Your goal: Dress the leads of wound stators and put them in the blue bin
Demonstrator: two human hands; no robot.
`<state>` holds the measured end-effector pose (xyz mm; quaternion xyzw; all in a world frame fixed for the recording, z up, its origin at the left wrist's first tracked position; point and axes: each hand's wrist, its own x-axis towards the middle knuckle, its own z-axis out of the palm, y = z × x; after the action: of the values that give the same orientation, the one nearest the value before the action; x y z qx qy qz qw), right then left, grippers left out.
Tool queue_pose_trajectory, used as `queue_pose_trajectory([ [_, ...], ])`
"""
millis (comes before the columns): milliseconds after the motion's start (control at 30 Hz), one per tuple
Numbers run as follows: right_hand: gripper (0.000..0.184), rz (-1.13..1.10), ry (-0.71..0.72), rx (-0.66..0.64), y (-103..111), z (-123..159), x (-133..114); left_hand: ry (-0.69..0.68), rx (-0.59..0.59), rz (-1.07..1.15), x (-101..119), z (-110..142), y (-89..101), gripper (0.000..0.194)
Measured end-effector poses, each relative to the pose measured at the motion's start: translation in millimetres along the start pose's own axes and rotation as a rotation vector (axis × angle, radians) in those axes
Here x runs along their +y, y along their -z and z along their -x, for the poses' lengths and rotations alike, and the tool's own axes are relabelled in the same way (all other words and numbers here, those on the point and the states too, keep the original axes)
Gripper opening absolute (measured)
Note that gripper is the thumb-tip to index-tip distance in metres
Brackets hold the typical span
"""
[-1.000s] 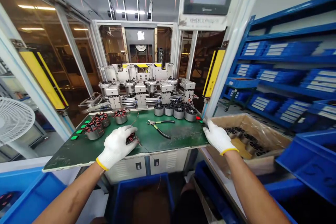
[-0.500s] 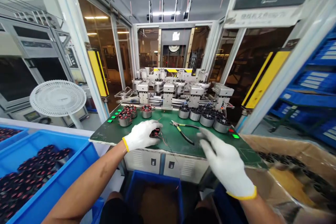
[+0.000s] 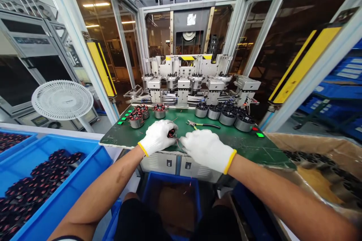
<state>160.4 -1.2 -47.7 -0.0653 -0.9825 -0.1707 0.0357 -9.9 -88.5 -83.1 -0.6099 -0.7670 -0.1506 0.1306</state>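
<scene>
My left hand (image 3: 158, 135), in a white glove with a yellow cuff, is closed around a wound motor stator (image 3: 171, 133) near the bench's front edge. Its red windings and black core show at the fingertips; the rest is covered. Thin wires (image 3: 177, 143) trail from its right side. There my right hand (image 3: 207, 148), gloved likewise, has its fingers pinched together on the wire ends; the exact grip is partly hidden. Just behind that hand lie cutting pliers (image 3: 207, 124), partly covered by it.
Red-wound stators (image 3: 136, 119) stand at the bench's left, several black-topped stators (image 3: 228, 116) at its right. Behind them is a winding machine (image 3: 183, 86). A blue bin (image 3: 96, 158) of stators is left, a cardboard box (image 3: 325, 139) right, a blue crate (image 3: 195, 188) below.
My right hand has moved left from beyond the pliers to the stator's wires, its fingers closing. My left hand keeps hold of the stator. The head view has tilted down.
</scene>
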Motion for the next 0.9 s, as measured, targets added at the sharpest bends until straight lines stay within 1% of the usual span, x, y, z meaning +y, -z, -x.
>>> queue_pose_trajectory([
  [67, 0.022, -0.027, 0.000, -0.038, -2, -3, 11, -0.051, 0.070, -0.061, 0, 8, 3.4, 0.040],
  [100, 0.021, -0.032, -0.008, -0.047, -4, -5, 14, -0.081, 0.100, -0.109, 1, 13, 4.8, 0.037],
  [133, 0.021, -0.036, -0.012, -0.052, -5, -6, 16, -0.125, 0.100, -0.158, 4, 20, 5.8, 0.033],
  [167, 0.020, -0.042, -0.008, -0.050, -7, -7, 17, -0.185, 0.064, -0.204, 6, 27, 6.2, 0.029],
  [200, 0.020, -0.049, 0.003, -0.040, -8, -7, 18, -0.261, 0.003, -0.238, 10, 33, 6.0, 0.029],
  [267, 0.020, -0.064, 0.025, -0.017, -10, -9, 18, -0.417, -0.110, -0.273, 16, 42, 4.0, 0.034],
  [333, 0.019, -0.068, 0.020, -0.013, -11, -10, 18, -0.507, -0.142, -0.294, 22, 44, 0.2, 0.034],
  [400, 0.019, -0.062, -0.001, -0.040, -10, -12, 18, -0.537, -0.129, -0.334, 27, 41, -4.6, 0.033],
  [467, 0.019, -0.049, -0.009, -0.059, -8, -13, 18, -0.549, -0.125, -0.387, 31, 36, -9.1, 0.032],
  [533, 0.018, -0.032, 0.001, -0.047, -5, -12, 18, -0.554, -0.142, -0.422, 35, 32, -11.1, 0.030],
  [600, 0.016, -0.021, 0.013, -0.038, -1, -12, 18, -0.552, -0.163, -0.425, 36, 30, -7.9, 0.028],
  [667, 0.013, -0.021, 0.017, -0.060, 2, -11, 18, -0.531, -0.167, -0.392, 33, 29, 0.4, 0.025],
  [733, 0.014, -0.021, 0.008, -0.070, 0, -11, 18, -0.470, -0.121, -0.287, 25, 30, 10.0, 0.026],
  [767, 0.016, -0.016, -0.002, -0.055, -2, -10, 17, -0.431, -0.075, -0.194, 20, 31, 13.7, 0.029],
  [833, 0.022, -0.004, -0.028, 0.011, -10, -10, 14, -0.345, 0.038, 0.032, 8, 35, 16.8, 0.037],
  [900, 0.027, 0.013, -0.070, 0.103, -21, -10, 9, -0.270, 0.134, 0.217, 1, 43, 14.3, 0.040],
])
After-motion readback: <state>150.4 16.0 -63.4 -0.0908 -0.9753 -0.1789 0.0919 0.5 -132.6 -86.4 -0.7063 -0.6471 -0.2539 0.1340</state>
